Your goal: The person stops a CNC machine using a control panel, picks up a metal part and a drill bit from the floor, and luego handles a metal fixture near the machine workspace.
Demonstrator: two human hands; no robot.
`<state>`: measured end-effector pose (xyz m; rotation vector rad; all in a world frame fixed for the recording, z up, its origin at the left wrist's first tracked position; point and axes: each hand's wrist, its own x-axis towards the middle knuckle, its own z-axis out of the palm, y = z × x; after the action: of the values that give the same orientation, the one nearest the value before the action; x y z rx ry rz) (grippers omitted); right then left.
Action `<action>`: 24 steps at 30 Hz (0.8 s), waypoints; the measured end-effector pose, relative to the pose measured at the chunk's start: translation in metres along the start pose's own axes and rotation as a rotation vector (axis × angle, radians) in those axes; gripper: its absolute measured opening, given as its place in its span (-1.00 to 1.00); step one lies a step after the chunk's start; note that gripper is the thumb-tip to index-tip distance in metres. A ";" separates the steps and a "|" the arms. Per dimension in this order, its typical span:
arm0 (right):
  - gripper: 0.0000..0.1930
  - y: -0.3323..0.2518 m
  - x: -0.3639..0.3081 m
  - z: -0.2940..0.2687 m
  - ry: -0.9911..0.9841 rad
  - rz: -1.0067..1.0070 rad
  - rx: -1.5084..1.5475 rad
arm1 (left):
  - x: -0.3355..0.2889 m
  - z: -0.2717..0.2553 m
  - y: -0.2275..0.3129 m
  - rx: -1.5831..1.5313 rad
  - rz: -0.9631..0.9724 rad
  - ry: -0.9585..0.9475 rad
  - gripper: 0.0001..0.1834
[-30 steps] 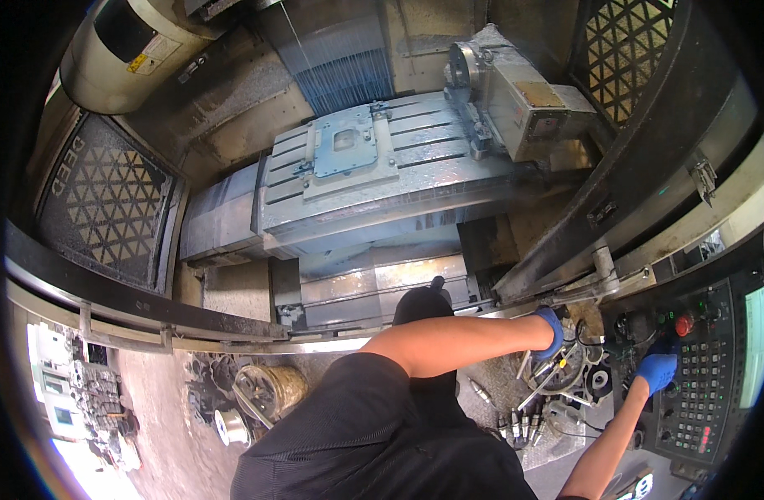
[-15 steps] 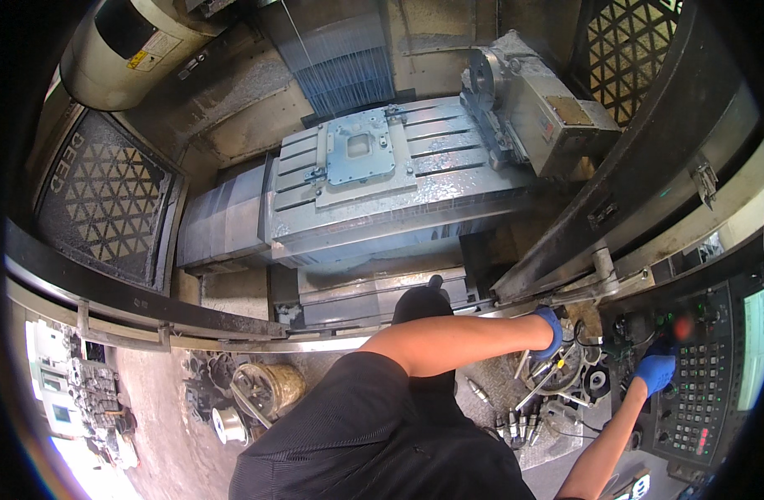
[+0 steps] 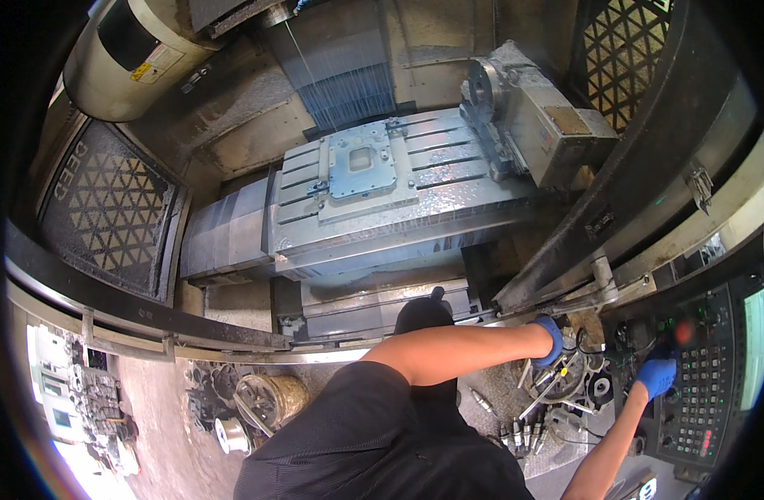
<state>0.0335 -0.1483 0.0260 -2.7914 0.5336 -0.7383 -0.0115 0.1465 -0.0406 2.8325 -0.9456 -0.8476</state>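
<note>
My left hand point(image 3: 548, 341), in a blue glove, is beside the machine's front ledge, above a cluster of tools. Its fingers are hidden, so I cannot see whether it holds anything. At the lower left edge of the control panel's keys point(image 3: 699, 383), my right hand point(image 3: 658, 374), also blue-gloved, is against the panel; its fingertips do not show clearly. Inside the milling machine, a square metal plate point(image 3: 374, 177) with a window in its middle is clamped on the slotted table point(image 3: 444, 193). Thin streams of liquid fall behind it.
A rotary unit point(image 3: 544, 125) stands on the table's right end. The sliding door point(image 3: 599, 167) rises at right. Several tool holders point(image 3: 519, 434) and rods lie on the bench below my left arm. A bucket point(image 3: 289, 397) and a white spool point(image 3: 231, 435) are at lower left.
The view has tilted slightly, bringing the spindle's lower end in at the top. My left hand sits a little lower and appears turned. My right hand remains at the panel.
</note>
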 end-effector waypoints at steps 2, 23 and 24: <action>-0.68 0.000 -0.001 0.002 0.009 -0.011 -0.021 | -0.004 -0.001 0.000 -0.009 0.002 -0.008 -0.64; -0.64 -0.066 -0.106 -0.086 -0.165 0.200 0.463 | -0.117 -0.094 0.011 0.018 0.171 -0.083 -0.43; -0.65 -0.053 -0.114 -0.072 -0.179 0.227 0.536 | -0.117 -0.096 0.012 0.041 0.183 -0.104 -0.40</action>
<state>-0.0805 -0.0624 0.0531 -2.2277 0.5156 -0.4872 -0.0474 0.1906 0.1002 2.7039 -1.2262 -0.9706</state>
